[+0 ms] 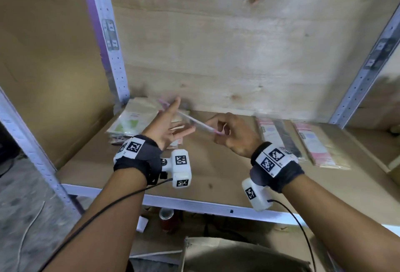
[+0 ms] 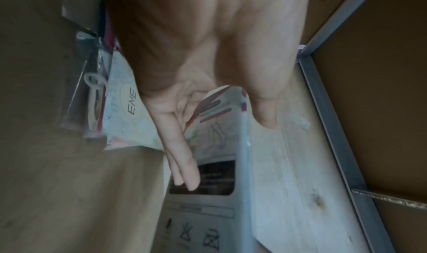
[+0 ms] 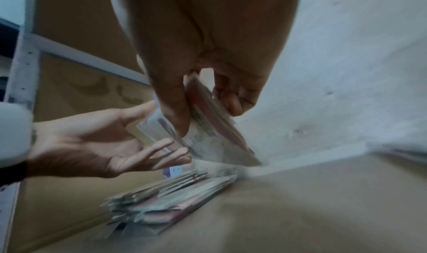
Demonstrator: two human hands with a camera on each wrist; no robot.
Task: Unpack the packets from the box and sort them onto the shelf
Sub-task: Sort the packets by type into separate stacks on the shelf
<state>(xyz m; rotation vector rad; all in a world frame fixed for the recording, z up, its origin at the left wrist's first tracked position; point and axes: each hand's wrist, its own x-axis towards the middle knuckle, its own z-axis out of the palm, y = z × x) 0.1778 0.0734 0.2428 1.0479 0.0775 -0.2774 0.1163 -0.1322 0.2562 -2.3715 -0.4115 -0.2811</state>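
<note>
Head view: right hand [image 1: 233, 134] pinches a flat clear-plastic packet with pink edge [image 1: 195, 122]; left hand [image 1: 165, 128], fingers spread, beside its far end, above the stack of flat printed packets [image 1: 129, 120] on the brown board shelf [image 1: 216, 174].
Left wrist view: fingers [image 2: 184, 165] straight, packet just beyond.
Right wrist view: thumb and fingers [image 3: 173, 114] clamp the packet.

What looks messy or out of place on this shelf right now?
The left stack of packets is fanned out, its edges uneven. The right hand pinches a packet above it, beside the open left hand. Nothing looks spilled or damaged.

hands [image 1: 195, 130]: 2 | packet stacks on shelf [image 1: 194, 176]: 3 | held packet [image 1: 195, 122]: 1
</note>
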